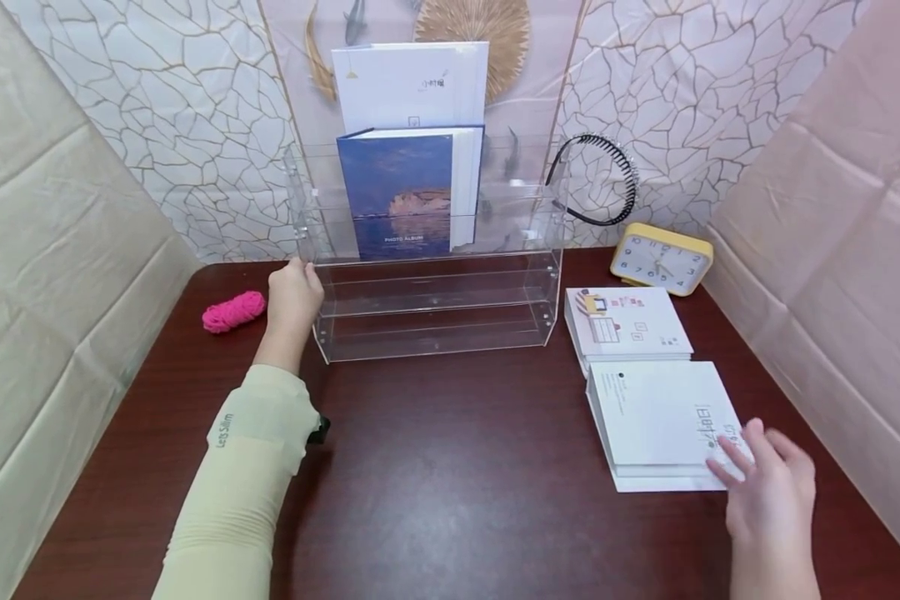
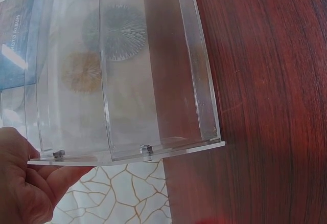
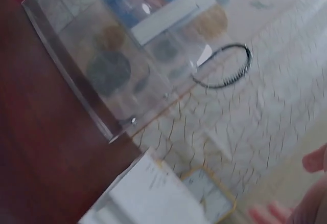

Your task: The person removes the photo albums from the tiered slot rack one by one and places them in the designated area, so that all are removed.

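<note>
A clear acrylic rack [image 1: 435, 343] stands at the back of the table. My left hand [image 1: 292, 298] grips its left side panel; the left wrist view shows the fingers [image 2: 64, 179] curled at the panel's edge. In the rack's upper part, a blue photo album [image 1: 397, 187] leans in front of a taller white album [image 1: 397, 83]. At the right, my right hand [image 1: 774, 496] hovers at the near corner of a white album [image 1: 656, 425], fingers spread and holding nothing. Behind that lies another white album with a cartoon cover [image 1: 648, 329].
A yellow-framed clock [image 1: 663, 258] stands at the back right. A black spiral headband [image 1: 630, 179] hangs off the rack's right side. To the left of the rack lies a bundle of pink yarn [image 1: 232, 312]. Fabric walls close in both sides and the back.
</note>
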`<state>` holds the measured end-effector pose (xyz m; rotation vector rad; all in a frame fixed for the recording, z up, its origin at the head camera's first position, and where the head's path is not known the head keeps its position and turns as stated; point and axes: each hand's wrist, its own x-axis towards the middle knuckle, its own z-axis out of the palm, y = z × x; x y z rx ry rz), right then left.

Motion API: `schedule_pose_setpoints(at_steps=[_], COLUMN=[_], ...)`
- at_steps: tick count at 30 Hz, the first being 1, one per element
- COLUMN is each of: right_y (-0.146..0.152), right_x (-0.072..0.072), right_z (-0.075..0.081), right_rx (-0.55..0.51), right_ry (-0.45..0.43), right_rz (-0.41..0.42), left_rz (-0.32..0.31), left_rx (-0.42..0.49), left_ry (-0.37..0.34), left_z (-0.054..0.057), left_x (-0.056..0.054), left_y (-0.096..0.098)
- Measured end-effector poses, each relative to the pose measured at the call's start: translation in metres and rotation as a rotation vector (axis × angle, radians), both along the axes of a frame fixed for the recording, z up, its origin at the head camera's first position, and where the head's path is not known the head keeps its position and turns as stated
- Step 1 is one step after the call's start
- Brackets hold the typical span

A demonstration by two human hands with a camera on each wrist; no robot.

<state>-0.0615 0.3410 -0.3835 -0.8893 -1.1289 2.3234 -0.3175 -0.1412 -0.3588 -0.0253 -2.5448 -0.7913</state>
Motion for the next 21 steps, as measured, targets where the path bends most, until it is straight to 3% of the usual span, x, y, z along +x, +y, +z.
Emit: schedule_pose_setpoints(at_steps=[4,7,14,18,21], right_y=[-0.018,-0.03,-0.056,-0.073,-0.086], right_x=[-0.017,-0.033,-0.078,-0.106,-0.127], right_z=[0.021,0.037,0.068,0.087,0.101], right_rx=[0.146,0.288,0.549,0.615,0.647], right_ry=[0.338,0.48,0.652,0.779,0.812], right_rz=[-0.01,0.052,0.3,0.437,0.494], left_rz=[0.0,-0.002,0.003,0.005,0.008], left_rx=[0.0,0.007,0.015,0.012,0.013], left_ry=[0.005,0.002,0.011,0.015,-0.001], left_z=[0.0,0.0,-0.001,0.0,0.0], left_x=[0.0,0.0,0.001,0.0,0.0], left_y=[0.001,0.002,0.002,0.001,0.0])
